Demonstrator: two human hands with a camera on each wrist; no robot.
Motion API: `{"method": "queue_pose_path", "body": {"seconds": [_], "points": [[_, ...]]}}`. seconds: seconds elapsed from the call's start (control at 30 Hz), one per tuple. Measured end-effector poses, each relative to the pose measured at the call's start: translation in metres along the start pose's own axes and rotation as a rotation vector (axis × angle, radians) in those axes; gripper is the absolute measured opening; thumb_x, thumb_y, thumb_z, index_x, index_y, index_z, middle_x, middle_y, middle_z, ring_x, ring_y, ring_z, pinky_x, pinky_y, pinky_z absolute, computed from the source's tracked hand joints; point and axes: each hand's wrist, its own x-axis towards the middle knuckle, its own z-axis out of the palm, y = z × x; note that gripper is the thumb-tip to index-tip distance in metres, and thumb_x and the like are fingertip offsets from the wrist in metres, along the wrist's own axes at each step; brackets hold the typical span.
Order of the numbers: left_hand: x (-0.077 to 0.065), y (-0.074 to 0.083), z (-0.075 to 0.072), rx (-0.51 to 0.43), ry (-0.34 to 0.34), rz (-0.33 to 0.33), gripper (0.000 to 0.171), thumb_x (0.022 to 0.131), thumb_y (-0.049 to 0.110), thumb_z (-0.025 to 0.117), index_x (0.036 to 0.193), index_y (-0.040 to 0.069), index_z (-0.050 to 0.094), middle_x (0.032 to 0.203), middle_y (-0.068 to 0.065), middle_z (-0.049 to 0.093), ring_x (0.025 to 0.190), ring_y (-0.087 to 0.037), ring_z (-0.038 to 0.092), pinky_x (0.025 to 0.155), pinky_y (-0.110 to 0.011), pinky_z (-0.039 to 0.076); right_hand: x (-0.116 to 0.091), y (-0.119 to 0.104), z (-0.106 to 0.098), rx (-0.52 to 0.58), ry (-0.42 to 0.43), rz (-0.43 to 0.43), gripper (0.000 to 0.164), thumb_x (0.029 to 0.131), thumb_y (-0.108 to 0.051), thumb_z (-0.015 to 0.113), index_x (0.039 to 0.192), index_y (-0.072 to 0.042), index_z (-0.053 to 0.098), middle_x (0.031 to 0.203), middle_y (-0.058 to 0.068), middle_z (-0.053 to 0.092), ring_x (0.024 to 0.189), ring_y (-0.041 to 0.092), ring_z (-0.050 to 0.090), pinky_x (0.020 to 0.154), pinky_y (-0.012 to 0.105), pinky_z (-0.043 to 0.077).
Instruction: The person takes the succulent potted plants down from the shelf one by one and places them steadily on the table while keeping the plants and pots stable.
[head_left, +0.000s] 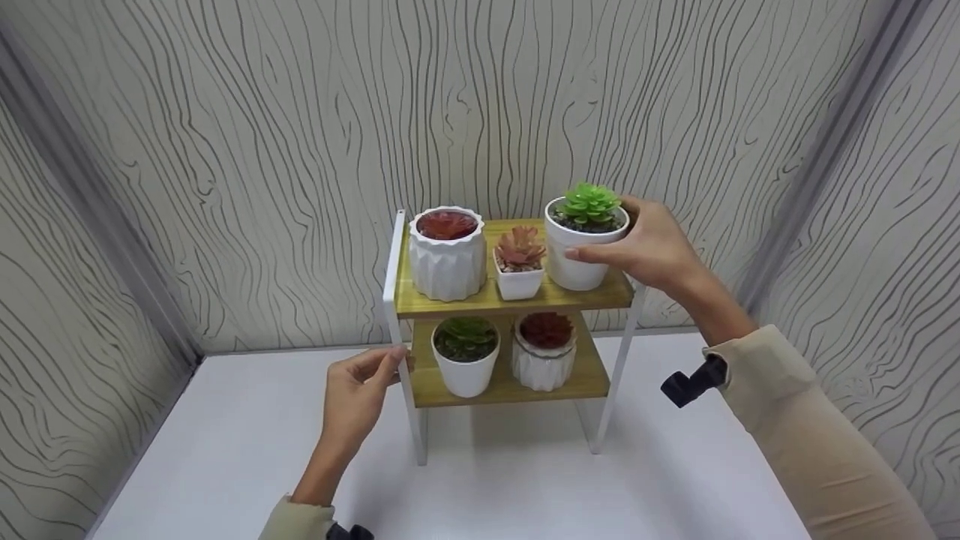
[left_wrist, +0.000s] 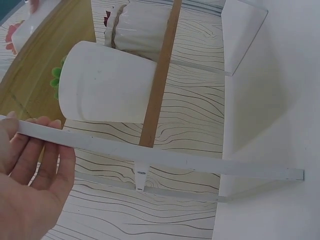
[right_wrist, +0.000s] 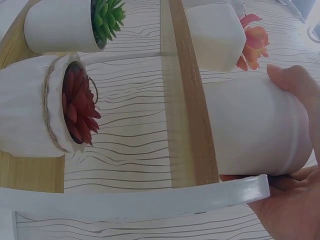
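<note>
My right hand (head_left: 652, 244) grips a smooth white pot with a bright green succulent (head_left: 589, 240) at the right end of the top shelf (head_left: 517, 302), thumb across its front. In the right wrist view the pot's base sits right at the shelf board. My left hand (head_left: 364, 394) pinches the white metal frame (head_left: 406, 375) of the two-tier stand on its left side; the left wrist view shows fingers (left_wrist: 37, 162) around the bar. Beside the gripped pot stands a small square pot with a pink succulent (head_left: 519, 262), then a ribbed white pot with a red plant (head_left: 448, 255).
The lower shelf (head_left: 491, 400) carries a white pot with a dark green succulent (head_left: 466, 356) and a ribbed, twine-tied pot with a red succulent (head_left: 545, 352). The stand rests on a white table (head_left: 262, 450). Wood-grain patterned panels (head_left: 300, 150) rise behind and at both sides.
</note>
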Motion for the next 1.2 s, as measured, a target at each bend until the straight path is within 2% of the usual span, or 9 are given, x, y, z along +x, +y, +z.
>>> {"method": "queue_pose_path", "body": {"seconds": [0.2,0.43,0.73,0.8,1.03,1.2], "points": [[-0.002,0.0,-0.001,-0.021,0.003,0.032,0.031,0.09,0.038,0.069,0.104,0.011,0.076,0.103,-0.007,0.076,0.101,-0.022,0.073,0.086,-0.031,0.062,0.0,0.0,-0.001,-0.004,0.008,0.007,0.093,0.061,-0.048,0.092,0.136,-0.008,0.053,0.124,0.011,0.066,0.114,0.024,0.063,0.1,0.042,0.055],[-0.001,0.001,0.0,-0.009,-0.006,0.081,0.027,0.092,0.035,0.068,0.101,0.01,0.076,0.1,-0.008,0.077,0.098,-0.019,0.074,0.082,-0.027,0.062,-0.002,0.0,-0.005,0.008,0.026,0.005,0.088,0.064,-0.046,0.091,0.135,-0.009,0.055,0.124,0.01,0.066,0.113,0.023,0.063,0.098,0.039,0.055],[-0.001,0.0,-0.001,-0.008,-0.007,0.069,0.029,0.092,0.034,0.068,0.102,0.008,0.076,0.098,-0.007,0.077,0.096,-0.014,0.073,0.082,-0.026,0.062,-0.003,0.002,-0.007,0.016,0.025,0.0,0.085,0.065,-0.045,0.091,0.134,-0.011,0.056,0.124,0.009,0.066,0.113,0.022,0.064,0.095,0.031,0.056],[-0.001,0.0,-0.001,-0.005,-0.012,0.064,0.03,0.091,0.036,0.069,0.102,0.009,0.076,0.096,-0.005,0.077,0.097,-0.012,0.073,0.082,-0.025,0.062,-0.004,0.001,-0.008,0.015,0.023,-0.003,0.086,0.065,-0.045,0.09,0.135,-0.01,0.055,0.125,0.01,0.065,0.114,0.023,0.063,0.097,0.033,0.056],[-0.001,-0.001,-0.002,0.006,-0.013,0.054,0.026,0.09,0.04,0.069,0.1,0.018,0.077,0.097,-0.002,0.077,0.1,-0.02,0.072,0.084,-0.027,0.062,-0.008,-0.001,-0.009,0.002,0.024,-0.019,0.09,0.065,-0.046,0.09,0.138,-0.009,0.052,0.127,0.011,0.064,0.117,0.025,0.062,0.102,0.044,0.053],[-0.003,-0.001,-0.003,0.031,-0.009,0.045,0.026,0.09,0.04,0.068,0.101,0.019,0.076,0.097,-0.001,0.077,0.098,-0.012,0.072,0.086,-0.027,0.061,-0.012,-0.004,-0.01,0.005,0.023,-0.023,0.09,0.065,-0.047,0.09,0.139,-0.011,0.051,0.127,0.01,0.064,0.117,0.024,0.062,0.103,0.043,0.054]]}}
